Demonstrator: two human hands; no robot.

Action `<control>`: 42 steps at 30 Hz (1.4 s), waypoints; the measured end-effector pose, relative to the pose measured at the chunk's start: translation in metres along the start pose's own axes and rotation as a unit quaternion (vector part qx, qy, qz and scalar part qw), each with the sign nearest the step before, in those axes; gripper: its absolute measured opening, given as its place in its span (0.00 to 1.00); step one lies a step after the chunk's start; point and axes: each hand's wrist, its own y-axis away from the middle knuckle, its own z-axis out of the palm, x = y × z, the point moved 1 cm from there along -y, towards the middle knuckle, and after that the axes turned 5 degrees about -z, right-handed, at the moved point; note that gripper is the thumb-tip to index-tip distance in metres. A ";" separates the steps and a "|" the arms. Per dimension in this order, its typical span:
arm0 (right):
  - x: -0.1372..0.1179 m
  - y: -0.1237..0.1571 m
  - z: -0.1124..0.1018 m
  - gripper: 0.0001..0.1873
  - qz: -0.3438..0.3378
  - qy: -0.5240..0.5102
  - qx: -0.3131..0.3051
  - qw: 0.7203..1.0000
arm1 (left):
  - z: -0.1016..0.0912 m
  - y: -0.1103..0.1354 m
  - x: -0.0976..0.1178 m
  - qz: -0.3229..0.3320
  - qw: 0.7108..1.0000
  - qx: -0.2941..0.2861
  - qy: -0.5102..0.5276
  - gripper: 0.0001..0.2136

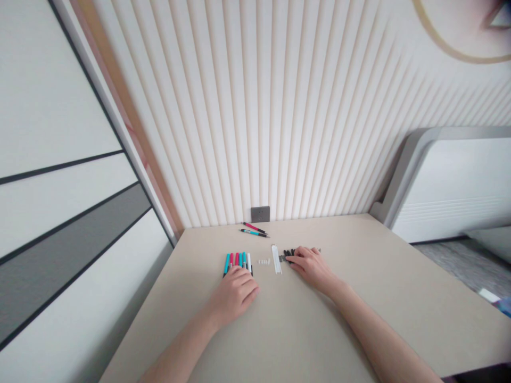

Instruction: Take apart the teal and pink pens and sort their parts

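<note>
My left hand [235, 292] rests on the beige table [359, 298] with its fingers curled under, just in front of a row of teal, red and white pen barrels [238, 260]. Whether it holds anything is hidden. My right hand [309, 265] lies on a cluster of small black pen parts [288, 254], fingers bent over them. Between the hands lie white refill tubes [276, 259] and a few tiny white pieces [264, 261].
Two assembled pens, one red [254, 227] and one teal [254, 233], lie near the back edge below a grey wall socket [260, 214]. A ribbed wall stands behind the table. A white padded headboard [451, 183] is at the right, wall panels at the left.
</note>
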 end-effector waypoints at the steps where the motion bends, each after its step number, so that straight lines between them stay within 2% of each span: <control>1: 0.000 0.000 0.001 0.14 -0.003 0.005 -0.001 1.000 | 0.000 0.000 0.000 -0.002 1.000 -0.001 -0.001 0.10; 12: 0.000 -0.005 0.002 0.15 0.009 0.007 -0.006 1.000 | 0.000 0.000 0.000 -0.001 1.000 -0.001 0.004 0.10; 24: 0.002 -0.005 0.005 0.13 -0.009 -0.010 0.020 1.000 | 0.000 0.000 0.000 0.003 1.000 0.001 0.002 0.11; 35: 0.005 -0.003 0.006 0.14 -0.015 -0.027 0.017 0.999 | 0.001 0.001 -0.001 -0.007 1.000 -0.024 -0.007 0.10; 39: 0.007 -0.001 -0.001 0.14 -0.012 -0.043 0.026 0.999 | 0.001 0.002 0.000 -0.009 1.000 -0.025 -0.002 0.10; 42: 0.010 0.005 -0.011 0.14 0.017 -0.042 0.044 0.998 | 0.000 0.002 0.000 -0.009 1.000 -0.024 0.002 0.10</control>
